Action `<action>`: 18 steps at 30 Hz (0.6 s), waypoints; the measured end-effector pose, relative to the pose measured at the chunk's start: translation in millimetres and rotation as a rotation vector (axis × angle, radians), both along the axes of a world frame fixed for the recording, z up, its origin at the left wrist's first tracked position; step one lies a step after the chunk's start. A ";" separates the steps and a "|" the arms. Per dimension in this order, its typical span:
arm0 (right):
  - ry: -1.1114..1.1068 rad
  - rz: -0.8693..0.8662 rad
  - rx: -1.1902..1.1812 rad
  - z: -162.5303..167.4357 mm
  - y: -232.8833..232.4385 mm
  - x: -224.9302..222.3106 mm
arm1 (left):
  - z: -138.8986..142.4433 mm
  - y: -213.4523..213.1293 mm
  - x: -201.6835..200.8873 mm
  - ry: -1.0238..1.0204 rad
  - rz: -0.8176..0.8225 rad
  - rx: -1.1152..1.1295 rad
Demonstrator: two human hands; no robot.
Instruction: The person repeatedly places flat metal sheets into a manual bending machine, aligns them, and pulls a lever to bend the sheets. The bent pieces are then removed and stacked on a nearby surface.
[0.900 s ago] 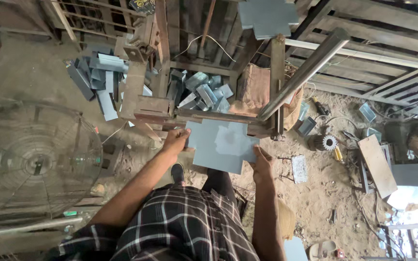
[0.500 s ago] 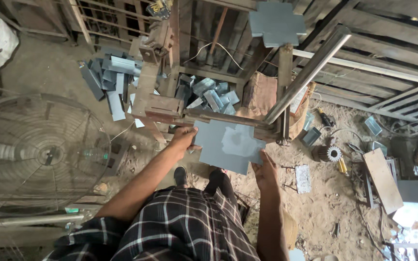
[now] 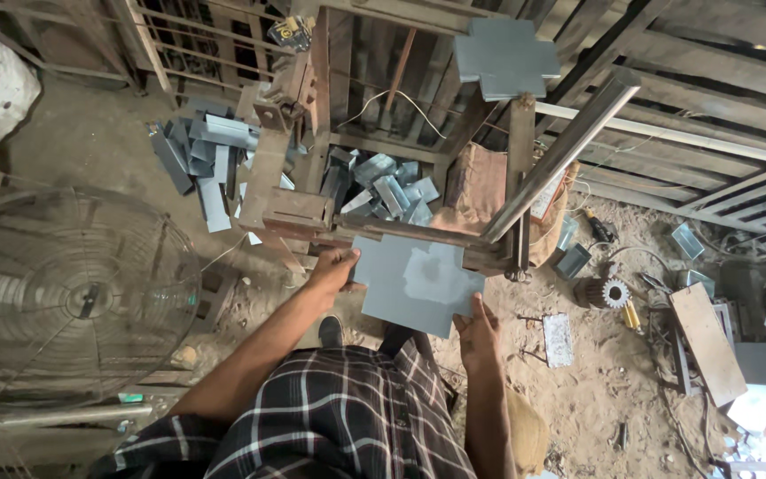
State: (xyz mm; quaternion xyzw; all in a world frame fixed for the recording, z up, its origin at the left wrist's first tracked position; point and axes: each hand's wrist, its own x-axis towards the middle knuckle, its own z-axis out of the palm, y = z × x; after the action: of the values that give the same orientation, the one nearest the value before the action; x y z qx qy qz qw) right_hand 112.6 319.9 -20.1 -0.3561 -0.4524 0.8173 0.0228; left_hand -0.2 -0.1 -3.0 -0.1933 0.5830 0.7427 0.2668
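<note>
At rusty press [image 3: 312, 213] | hands grip cross-cut sheet [image 3: 414, 282] flat, long axis sideways

The metal sheet's [image 3: 414, 284] far edge is hidden under the rusty frame [image 3: 374, 226]. The fan cage [image 3: 64, 302] is cut off at the left edge. Small tools [image 3: 618, 297] on the right floor are too small to tell.

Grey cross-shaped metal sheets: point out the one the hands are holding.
The lower grey cross-shaped sheet, gripped by the left hand and right hand. The other sheet sits untouched atop the frame.
</note>
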 end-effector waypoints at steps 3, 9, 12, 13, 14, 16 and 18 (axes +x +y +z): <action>-0.007 -0.004 0.052 -2.2 -0.6 -1.7 | 3.0 -1.6 0.1 -0.035 -0.009 -0.005; -0.063 -0.036 0.083 3.0 -2.9 -7.5 | 6.8 -4.3 -4.7 -0.043 -0.023 0.074; -0.131 -0.014 0.157 11.8 -2.7 -9.8 | 3.8 -4.5 -6.0 -0.042 -0.046 0.041; -0.150 -0.003 0.168 14.4 -3.0 -10.3 | 2.7 -4.6 -5.6 -0.028 -0.036 0.044; -0.170 0.009 0.181 17.0 -2.4 -10.2 | 1.7 -4.0 -5.4 -0.015 -0.024 0.049; -0.198 0.024 0.182 19.4 -2.6 -11.4 | 1.0 -3.9 -4.8 -0.006 -0.013 0.041; -0.209 0.024 0.158 19.6 -2.3 -12.3 | 2.3 -4.0 -4.0 -0.008 -0.019 0.016</action>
State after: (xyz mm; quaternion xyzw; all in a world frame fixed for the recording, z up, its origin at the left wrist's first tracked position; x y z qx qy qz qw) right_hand 100.3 317.6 -0.4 -0.4308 -0.5197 0.7378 -0.0062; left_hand -4.2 -4.1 -0.8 -0.1886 0.5778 0.7438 0.2780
